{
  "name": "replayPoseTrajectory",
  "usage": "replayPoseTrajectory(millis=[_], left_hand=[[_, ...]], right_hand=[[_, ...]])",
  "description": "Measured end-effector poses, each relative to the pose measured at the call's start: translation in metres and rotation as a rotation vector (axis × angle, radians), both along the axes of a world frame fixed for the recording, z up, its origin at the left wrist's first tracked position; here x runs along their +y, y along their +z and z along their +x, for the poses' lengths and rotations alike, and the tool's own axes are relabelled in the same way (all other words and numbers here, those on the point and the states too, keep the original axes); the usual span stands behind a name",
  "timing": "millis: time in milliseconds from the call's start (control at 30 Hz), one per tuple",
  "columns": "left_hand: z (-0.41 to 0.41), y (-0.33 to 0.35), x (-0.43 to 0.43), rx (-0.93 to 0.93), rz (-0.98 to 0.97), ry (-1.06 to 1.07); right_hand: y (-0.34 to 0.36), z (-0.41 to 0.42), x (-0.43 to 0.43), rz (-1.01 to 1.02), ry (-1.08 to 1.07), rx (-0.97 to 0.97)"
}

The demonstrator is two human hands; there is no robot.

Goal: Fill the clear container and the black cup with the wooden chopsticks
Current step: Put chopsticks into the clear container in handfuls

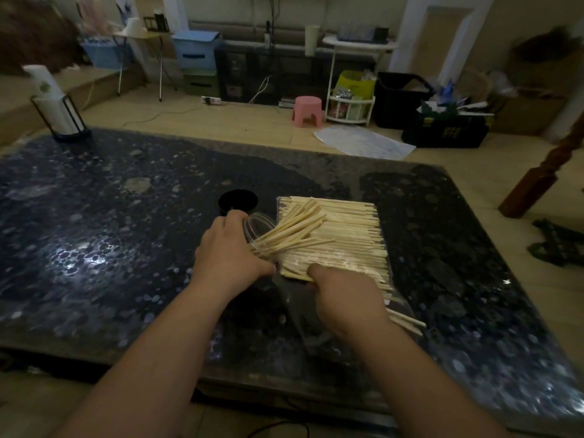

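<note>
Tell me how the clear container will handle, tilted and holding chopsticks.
Probably light and rigid: the clear container looks thin-walled plastic. Its round wall may roll if the left hand lets go. The chopsticks fan loosely from its mouth, so they could slide out.

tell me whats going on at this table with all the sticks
A person's left hand holds the clear container tilted toward the pile of wooden chopsticks, with a fan of chopsticks sticking out of its mouth. The right hand grips a bunch at the pile's near edge, the ends poking out past the wrist. The black cup stands on the dark table just behind the container, with no chopsticks showing above its rim.
</note>
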State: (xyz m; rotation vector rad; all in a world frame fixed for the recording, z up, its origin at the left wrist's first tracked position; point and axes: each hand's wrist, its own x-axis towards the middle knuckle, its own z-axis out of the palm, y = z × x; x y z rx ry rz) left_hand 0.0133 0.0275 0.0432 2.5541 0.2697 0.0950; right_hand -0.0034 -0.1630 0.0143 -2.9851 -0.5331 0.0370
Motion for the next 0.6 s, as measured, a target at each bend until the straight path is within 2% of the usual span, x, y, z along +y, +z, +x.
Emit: replayPoseTrajectory(millis=[200, 400, 500, 600], left_hand=[[-0.001, -0.001, -0.002, 0.002, 0.012, 0.017], [-0.001, -0.003, -0.004, 0.021, 0.026, 0.003], [-0.001, -0.004, -0.005, 0.023, 0.024, -0.005], [-0.002, -0.004, -0.005, 0.012, 0.011, -0.010]], right_hand=[[0.036, -0.007, -0.006, 0.114, 0.035, -0.059], [0.051, -0.010, -0.010, 0.084, 0.008, -0.248], [0.039, -0.002, -0.015, 0.117, 0.056, -0.472], [0.027, 0.005, -0.025, 0.329, 0.113, -0.784]])
